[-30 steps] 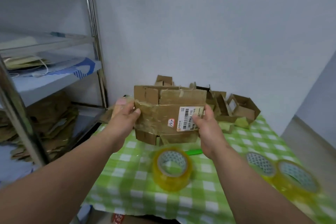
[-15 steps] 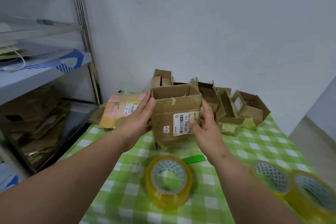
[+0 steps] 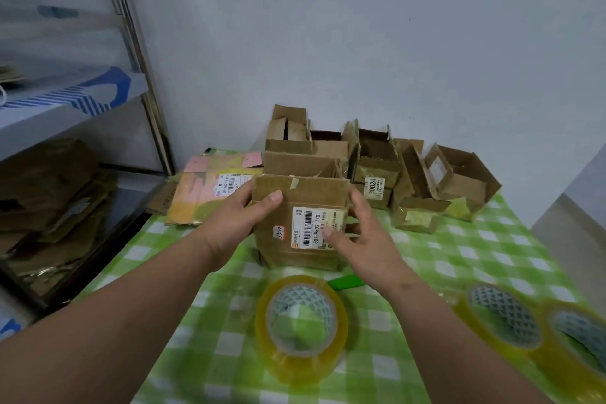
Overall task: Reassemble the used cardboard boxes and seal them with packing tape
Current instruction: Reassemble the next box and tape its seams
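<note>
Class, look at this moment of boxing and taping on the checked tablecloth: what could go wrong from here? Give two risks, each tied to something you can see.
1. The cardboard box stands with its top flaps open, steadied only by the left hand and right hand; it may fold flat again.
2. The tape roll stands just in front of it, with a green tool between; a forearm could knock the roll rolling.

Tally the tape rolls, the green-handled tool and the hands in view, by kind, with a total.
Yellowish clear packing tape rolls: 3
Green-handled tool, partly hidden behind the near roll: 1
Hands, both on the labelled brown cardboard box: 2
Total: 6
</note>
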`<control>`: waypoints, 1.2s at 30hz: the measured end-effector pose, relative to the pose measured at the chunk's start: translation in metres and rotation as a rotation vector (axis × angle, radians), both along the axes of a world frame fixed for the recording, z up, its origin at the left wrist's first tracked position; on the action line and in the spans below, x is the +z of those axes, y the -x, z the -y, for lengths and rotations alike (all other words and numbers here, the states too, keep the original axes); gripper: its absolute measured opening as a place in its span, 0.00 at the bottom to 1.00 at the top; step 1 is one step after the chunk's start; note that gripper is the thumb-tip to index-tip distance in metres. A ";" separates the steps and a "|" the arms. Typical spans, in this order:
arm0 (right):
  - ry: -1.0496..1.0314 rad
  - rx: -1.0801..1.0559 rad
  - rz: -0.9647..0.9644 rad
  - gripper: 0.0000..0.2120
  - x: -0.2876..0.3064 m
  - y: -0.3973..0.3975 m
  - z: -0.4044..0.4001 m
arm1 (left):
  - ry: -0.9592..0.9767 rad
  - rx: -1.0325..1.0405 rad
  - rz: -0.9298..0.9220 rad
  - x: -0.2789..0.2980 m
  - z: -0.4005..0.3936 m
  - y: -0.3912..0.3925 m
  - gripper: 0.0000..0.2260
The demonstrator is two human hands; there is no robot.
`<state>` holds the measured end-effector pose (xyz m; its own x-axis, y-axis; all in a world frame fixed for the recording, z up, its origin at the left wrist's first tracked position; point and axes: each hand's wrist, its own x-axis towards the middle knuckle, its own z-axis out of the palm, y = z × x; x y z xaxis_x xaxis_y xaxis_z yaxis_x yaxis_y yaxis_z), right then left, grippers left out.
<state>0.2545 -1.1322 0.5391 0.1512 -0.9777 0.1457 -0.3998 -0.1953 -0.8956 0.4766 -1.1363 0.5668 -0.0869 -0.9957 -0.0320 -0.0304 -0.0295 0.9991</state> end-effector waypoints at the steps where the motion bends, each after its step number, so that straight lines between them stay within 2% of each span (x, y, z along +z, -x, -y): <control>1: -0.001 0.003 -0.054 0.33 0.000 0.000 0.001 | -0.003 -0.004 0.005 0.000 -0.001 0.000 0.22; 4: 0.005 -0.005 -0.185 0.32 0.000 0.003 0.003 | -0.017 -0.011 0.015 0.000 -0.003 0.000 0.20; 7: 0.046 -0.043 -0.106 0.18 0.013 0.001 -0.002 | -0.020 0.005 0.032 0.002 -0.007 0.004 0.13; 11: 0.047 -0.117 0.026 0.10 0.025 0.003 0.001 | -0.025 0.021 0.062 0.004 -0.009 0.008 0.09; 13: 0.014 -0.132 0.103 0.03 0.025 0.005 0.004 | -0.024 0.032 0.053 0.004 -0.007 0.009 0.07; 15: -0.020 -0.115 0.182 0.16 0.026 0.004 0.005 | -0.022 0.042 0.035 0.004 -0.004 0.009 0.13; 17: -0.063 -0.093 0.208 0.29 0.028 0.005 0.007 | -0.018 0.041 0.021 0.006 -0.001 0.008 0.24; 19: -0.099 -0.065 0.195 0.37 0.031 0.004 0.010 | -0.011 0.004 0.049 0.009 0.002 0.006 0.34; 21: -0.099 -0.039 0.153 0.39 0.035 0.002 0.014 | -0.005 -0.032 0.119 0.011 0.005 0.004 0.36; 23: -0.103 -0.015 0.103 0.37 0.039 0.000 0.017 | 0.007 -0.052 0.183 0.013 0.006 0.001 0.33; 27: -0.018 -0.046 0.043 0.15 0.037 -0.004 0.019 | 0.131 -0.005 0.305 0.006 0.002 -0.004 0.15; 29: 0.040 -0.100 0.009 0.09 0.031 -0.004 0.016 | 0.208 0.055 0.393 0.001 -0.002 -0.004 0.13; 32: 0.099 -0.131 -0.018 0.09 0.027 -0.004 0.014 | 0.296 0.123 0.522 -0.004 -0.002 -0.004 0.15; 36: 0.147 -0.089 -0.093 0.12 0.026 -0.006 0.014 | 0.346 0.093 0.750 -0.002 0.000 -0.005 0.19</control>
<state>0.2608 -1.1460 0.5654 0.0844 -0.9570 0.2774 -0.5011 -0.2814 -0.8184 0.4820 -1.1359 0.5649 -0.0808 -0.9620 0.2607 -0.7046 0.2402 0.6677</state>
